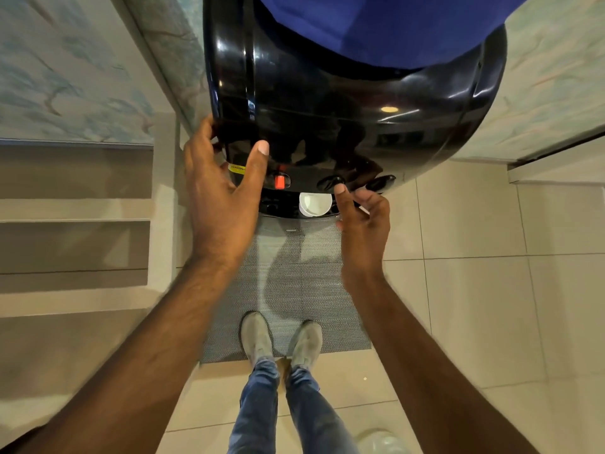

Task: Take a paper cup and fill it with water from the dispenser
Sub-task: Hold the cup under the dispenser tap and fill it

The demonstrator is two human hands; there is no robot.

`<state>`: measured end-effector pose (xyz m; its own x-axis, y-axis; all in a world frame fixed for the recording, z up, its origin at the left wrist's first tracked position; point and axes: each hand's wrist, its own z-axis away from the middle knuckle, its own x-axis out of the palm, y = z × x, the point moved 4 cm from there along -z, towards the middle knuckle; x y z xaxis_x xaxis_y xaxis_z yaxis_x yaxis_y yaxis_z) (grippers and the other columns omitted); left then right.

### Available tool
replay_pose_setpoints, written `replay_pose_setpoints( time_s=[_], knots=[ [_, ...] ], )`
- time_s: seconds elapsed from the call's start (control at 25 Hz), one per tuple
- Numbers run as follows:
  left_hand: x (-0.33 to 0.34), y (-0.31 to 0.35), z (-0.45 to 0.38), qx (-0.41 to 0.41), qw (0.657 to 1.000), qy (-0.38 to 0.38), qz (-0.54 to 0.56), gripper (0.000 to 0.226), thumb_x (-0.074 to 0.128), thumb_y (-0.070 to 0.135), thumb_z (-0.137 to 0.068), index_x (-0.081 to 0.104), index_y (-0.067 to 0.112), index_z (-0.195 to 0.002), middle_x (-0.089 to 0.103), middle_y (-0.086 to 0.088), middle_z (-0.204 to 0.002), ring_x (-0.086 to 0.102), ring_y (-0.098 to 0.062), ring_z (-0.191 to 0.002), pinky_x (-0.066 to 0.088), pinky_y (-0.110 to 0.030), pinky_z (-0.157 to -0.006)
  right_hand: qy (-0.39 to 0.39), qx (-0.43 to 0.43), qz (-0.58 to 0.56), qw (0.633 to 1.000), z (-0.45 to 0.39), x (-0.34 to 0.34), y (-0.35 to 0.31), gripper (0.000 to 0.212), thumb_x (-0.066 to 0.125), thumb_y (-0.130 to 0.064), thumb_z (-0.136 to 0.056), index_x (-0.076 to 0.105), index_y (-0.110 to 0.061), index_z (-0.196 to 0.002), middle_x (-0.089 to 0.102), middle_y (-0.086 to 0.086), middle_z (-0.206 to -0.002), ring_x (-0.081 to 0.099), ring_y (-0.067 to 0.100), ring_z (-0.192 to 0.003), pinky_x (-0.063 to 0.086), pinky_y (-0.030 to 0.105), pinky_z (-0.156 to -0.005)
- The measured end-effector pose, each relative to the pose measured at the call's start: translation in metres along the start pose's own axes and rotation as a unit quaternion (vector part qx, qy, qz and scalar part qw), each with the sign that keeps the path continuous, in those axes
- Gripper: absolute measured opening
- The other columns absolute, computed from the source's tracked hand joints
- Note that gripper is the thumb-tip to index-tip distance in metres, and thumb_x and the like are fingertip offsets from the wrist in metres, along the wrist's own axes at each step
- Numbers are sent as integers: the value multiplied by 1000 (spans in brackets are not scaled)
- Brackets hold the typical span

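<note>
A glossy black water dispenser [343, 103] stands in front of me, with a blue bottle [386, 24] on top. A white paper cup [315, 204] sits on its drip tray, under the taps, with nobody holding it. My left hand [222, 181] rests spread on the dispenser's left front edge, thumb up on the black face beside the red tap button [279, 181]. My right hand [363, 217] is just right of the cup, index finger pointing up at a dark tap button [330, 182], the other fingers curled. Whether the finger touches the button is unclear.
A grey mat [288, 290] lies on the tiled floor at the dispenser's foot, and my shoes [281, 339] stand on it. Steps [75, 224] rise on the left. Marbled walls flank the dispenser. A clear plastic object [379, 442] lies on the floor at bottom right.
</note>
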<state>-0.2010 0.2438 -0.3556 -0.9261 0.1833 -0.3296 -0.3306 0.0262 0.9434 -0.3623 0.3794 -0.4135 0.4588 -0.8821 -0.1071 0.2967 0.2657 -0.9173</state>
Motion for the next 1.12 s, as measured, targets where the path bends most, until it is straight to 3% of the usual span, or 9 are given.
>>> replay_pose_setpoints(
  time_s=[0.08, 0.16, 0.4, 0.56, 0.72, 1.12],
  knots=[
    [1, -4, -1, -1, 1000, -3, 16, 72, 69, 47, -101, 45, 10, -159, 54, -9, -158, 57, -20, -144, 55, -38, -118, 0, 9, -21, 1000, 1, 3, 1, 39, 81, -34, -84, 58, -17, -111, 67, 0, -111, 63, 11, -94, 54, 38, -92],
    [2, -8, -3, 1, 1000, -2, 23, 74, 69, 49, -100, 45, 10, -158, 55, -9, -157, 58, -21, -144, 57, -47, -116, -1, 17, -31, 999, 2, 5, 2, 40, 82, -30, -84, 57, -16, -112, 65, -4, -106, 62, 8, -91, 53, 34, -89],
    [1, -9, -3, 4, 1000, 1, 19, 75, 70, 50, -99, 46, 11, -158, 53, -8, -156, 56, -19, -144, 58, -47, -114, 29, 45, -77, 996, -3, 12, 4, 37, 82, -17, -84, 53, -12, -106, 58, -9, -89, 61, -8, -68, 50, 31, -88],
    [2, -9, -2, 1, 1000, 6, 26, 74, 70, 49, -99, 46, 11, -158, 52, -8, -157, 57, -19, -144, 58, -48, -114, 50, 65, -86, 993, -9, 18, 4, 40, 86, -21, -80, 49, -19, -94, 52, -9, -84, 56, 3, -73, 49, 30, -85],
    [5, -9, -1, -3, 999, 9, 32, 76, 69, 50, -98, 46, 10, -158, 52, -8, -157, 56, -23, -146, 57, -50, -114, 49, 53, -99, 992, -15, 21, 4, 42, 84, -15, -81, 44, -18, -90, 49, -5, -83, 55, 6, -74, 49, 17, -79],
    [6, -11, -1, -2, 1000, 13, 27, 76, 69, 52, -98, 47, 10, -157, 54, -9, -157, 57, -25, -145, 58, -52, -114, 50, 40, -93, 994, -14, 18, 3, 42, 84, -15, -81, 44, -17, -91, 49, -5, -84, 55, 7, -78, 51, 18, -84]
  ],
)
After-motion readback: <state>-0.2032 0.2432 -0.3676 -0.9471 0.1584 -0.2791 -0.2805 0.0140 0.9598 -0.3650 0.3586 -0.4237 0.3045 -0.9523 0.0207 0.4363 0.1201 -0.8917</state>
